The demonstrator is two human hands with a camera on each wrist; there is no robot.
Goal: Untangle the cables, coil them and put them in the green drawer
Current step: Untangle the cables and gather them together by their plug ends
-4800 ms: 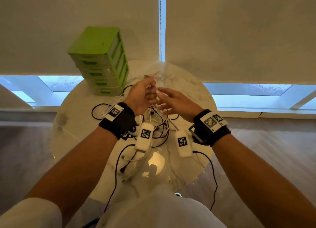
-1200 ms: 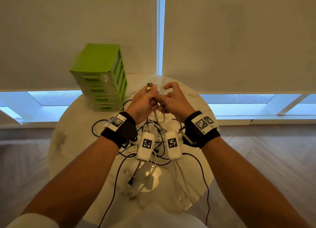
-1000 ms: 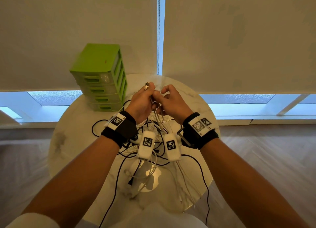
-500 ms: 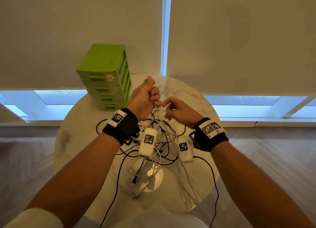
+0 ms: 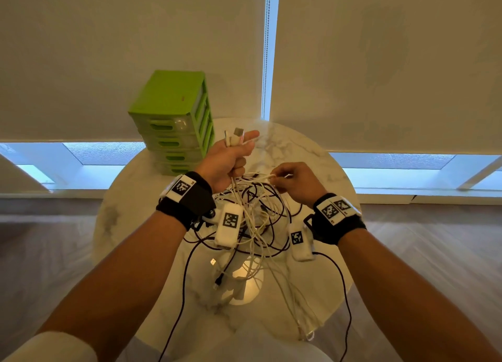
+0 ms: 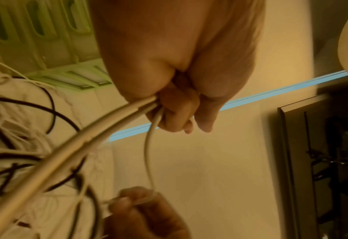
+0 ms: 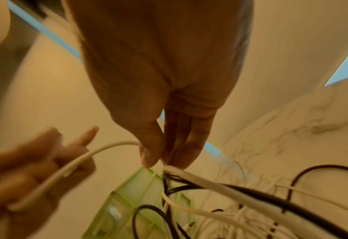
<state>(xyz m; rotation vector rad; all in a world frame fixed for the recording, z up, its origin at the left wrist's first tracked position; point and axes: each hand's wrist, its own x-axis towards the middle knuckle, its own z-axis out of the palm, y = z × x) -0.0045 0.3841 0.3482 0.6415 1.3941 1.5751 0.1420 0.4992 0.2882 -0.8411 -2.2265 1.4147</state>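
Tangled white and black cables beside shut green drawer unit.

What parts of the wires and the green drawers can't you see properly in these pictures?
- Head view: the tangle of cables crosses too thickly to follow any single wire.
- Head view: the left hand covers the white cables below the plugs.
- Left wrist view: the right hand is blurred and cut off by the bottom edge.
- Right wrist view: the green drawer unit is partly behind cables.
- What the drawers hold cannot be seen.
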